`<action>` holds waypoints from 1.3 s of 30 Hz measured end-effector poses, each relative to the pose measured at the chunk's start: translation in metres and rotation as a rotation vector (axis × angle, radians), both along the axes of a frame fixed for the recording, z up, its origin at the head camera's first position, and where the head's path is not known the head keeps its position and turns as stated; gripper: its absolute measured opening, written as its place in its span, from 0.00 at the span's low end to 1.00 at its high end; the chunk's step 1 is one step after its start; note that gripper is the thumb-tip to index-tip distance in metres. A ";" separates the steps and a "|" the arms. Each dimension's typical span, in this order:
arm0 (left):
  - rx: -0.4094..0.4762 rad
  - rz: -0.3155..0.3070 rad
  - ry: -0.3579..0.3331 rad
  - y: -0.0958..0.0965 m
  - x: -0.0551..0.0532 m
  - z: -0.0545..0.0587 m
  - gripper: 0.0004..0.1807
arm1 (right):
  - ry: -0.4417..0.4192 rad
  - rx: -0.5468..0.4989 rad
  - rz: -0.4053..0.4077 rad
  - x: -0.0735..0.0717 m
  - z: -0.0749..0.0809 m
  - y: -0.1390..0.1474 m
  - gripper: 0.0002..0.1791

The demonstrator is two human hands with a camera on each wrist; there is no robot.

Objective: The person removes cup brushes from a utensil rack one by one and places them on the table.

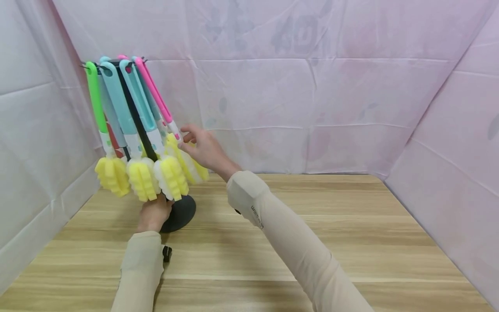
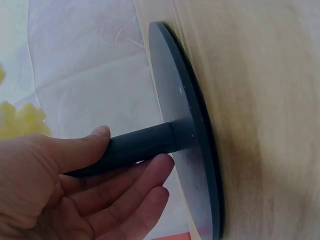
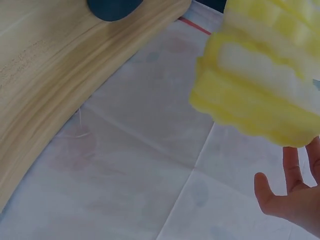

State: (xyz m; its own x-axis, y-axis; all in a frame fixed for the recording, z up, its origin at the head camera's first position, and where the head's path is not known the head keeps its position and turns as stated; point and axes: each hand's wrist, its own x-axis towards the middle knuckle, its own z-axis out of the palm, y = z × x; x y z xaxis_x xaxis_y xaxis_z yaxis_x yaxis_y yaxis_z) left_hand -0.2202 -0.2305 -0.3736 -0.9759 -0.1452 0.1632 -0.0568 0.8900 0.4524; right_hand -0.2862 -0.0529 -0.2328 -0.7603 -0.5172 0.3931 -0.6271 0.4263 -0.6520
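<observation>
My left hand (image 1: 153,213) grips the black pole (image 2: 140,145) of a display stand low down, just above its round black base (image 1: 183,212); in the left wrist view the thumb lies along one side and fingers curl at the other. Sponge cup brushes hang from hooks around the top, with green (image 1: 95,95), light blue and pink (image 1: 153,91) handles and yellow-and-white sponge heads (image 1: 142,180). Beside the white lower part of the pink-handled brush is my right hand (image 1: 206,149), thumb and fingers apart. The right wrist view shows its spread fingers near a sponge head (image 3: 260,95); contact is unclear.
The stand is at the back left of a wood-grain table (image 1: 312,225), near the left cloth wall (image 1: 35,130). Pale printed cloth (image 1: 273,99) hangs behind the table, and another cloth wall (image 1: 456,151) is on the right.
</observation>
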 end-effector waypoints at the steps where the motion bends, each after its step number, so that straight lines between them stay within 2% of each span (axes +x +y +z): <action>1: 0.008 0.003 -0.006 0.000 0.000 0.000 0.12 | 0.006 -0.005 -0.004 0.000 0.001 0.000 0.22; 7: 0.045 0.028 -0.024 0.000 -0.002 0.002 0.10 | 0.023 -0.038 0.003 0.002 0.005 -0.001 0.15; 10: 0.044 0.018 -0.018 0.000 -0.001 0.001 0.10 | 0.020 -0.047 0.005 0.004 0.005 -0.001 0.14; 19: 0.000 -0.001 0.020 0.000 -0.001 0.000 0.13 | 0.054 -0.093 -0.008 0.007 0.010 0.000 0.14; 25: -0.007 0.000 0.009 0.003 -0.002 0.000 0.15 | 0.068 -0.127 -0.029 0.007 0.012 0.008 0.11; 31: 0.014 0.006 -0.014 0.005 -0.004 0.002 0.15 | 0.119 -0.167 -0.036 0.006 0.012 0.016 0.09; 39: 0.018 0.007 -0.014 0.007 -0.007 0.001 0.14 | 0.132 -0.181 -0.052 0.004 0.004 0.031 0.08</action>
